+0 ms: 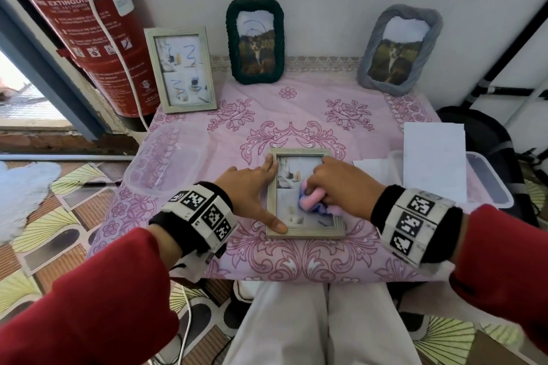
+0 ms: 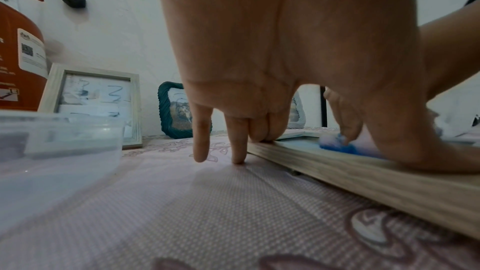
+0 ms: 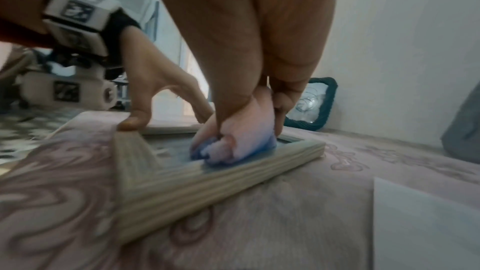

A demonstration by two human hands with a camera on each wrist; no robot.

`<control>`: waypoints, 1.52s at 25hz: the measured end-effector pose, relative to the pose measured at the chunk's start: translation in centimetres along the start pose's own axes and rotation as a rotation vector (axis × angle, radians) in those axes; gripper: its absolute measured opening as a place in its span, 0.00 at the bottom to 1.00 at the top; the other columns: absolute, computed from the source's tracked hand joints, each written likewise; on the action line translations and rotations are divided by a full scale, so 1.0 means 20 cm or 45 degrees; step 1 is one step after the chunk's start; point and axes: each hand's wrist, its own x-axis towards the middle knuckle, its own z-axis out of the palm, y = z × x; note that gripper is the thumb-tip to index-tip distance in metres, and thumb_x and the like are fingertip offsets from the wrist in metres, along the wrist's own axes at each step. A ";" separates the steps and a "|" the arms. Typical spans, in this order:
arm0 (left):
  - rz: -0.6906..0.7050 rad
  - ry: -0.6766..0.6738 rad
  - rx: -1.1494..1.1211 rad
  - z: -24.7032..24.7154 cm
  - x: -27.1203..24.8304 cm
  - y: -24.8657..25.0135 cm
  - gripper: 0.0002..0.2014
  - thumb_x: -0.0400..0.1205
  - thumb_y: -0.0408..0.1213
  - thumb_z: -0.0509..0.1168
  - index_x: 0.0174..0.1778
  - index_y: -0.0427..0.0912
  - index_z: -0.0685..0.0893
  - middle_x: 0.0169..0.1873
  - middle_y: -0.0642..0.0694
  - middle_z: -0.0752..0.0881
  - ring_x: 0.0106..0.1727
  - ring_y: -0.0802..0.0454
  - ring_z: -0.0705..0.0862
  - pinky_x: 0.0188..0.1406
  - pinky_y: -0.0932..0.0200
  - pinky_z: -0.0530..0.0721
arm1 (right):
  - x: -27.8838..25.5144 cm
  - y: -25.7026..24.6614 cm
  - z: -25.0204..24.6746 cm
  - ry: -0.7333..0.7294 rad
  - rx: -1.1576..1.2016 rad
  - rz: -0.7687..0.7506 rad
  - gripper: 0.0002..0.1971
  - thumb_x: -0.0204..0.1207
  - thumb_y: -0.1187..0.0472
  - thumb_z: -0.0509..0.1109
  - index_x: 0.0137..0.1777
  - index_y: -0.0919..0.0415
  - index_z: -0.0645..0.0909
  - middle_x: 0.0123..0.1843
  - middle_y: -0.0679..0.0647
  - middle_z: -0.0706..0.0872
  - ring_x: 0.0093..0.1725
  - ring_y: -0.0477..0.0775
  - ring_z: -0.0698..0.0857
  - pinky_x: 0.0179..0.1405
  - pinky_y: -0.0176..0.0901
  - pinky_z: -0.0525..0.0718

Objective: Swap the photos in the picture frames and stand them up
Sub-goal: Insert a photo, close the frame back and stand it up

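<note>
A pale wooden frame (image 1: 308, 232) lies flat, glass up, on the pink patterned tablecloth (image 1: 296, 121) in front of me. My left hand (image 1: 255, 190) presses on its left edge with straight fingers, thumb on the near left corner. My right hand (image 1: 335, 184) grips a bunched pink and blue cloth (image 1: 311, 201) against the glass. In the right wrist view the cloth (image 3: 241, 147) sits near the frame's rail (image 3: 194, 182). Three frames stand at the back wall: a pale wooden one (image 1: 181, 69), a dark green one (image 1: 255, 41), a grey one (image 1: 400, 50).
A red fire extinguisher (image 1: 89, 24) hangs at the back left. A clear plastic container (image 1: 166, 160) sits on the table's left side. White paper (image 1: 434, 163) and another clear container (image 1: 486, 184) lie at the right. The table's near edge is by my knees.
</note>
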 end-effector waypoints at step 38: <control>0.026 0.015 -0.069 0.03 0.02 -0.03 0.64 0.61 0.74 0.67 0.82 0.50 0.36 0.81 0.55 0.34 0.75 0.53 0.70 0.75 0.49 0.66 | 0.09 0.08 0.00 0.149 0.272 0.149 0.05 0.56 0.73 0.65 0.23 0.67 0.78 0.18 0.49 0.72 0.24 0.51 0.75 0.29 0.44 0.74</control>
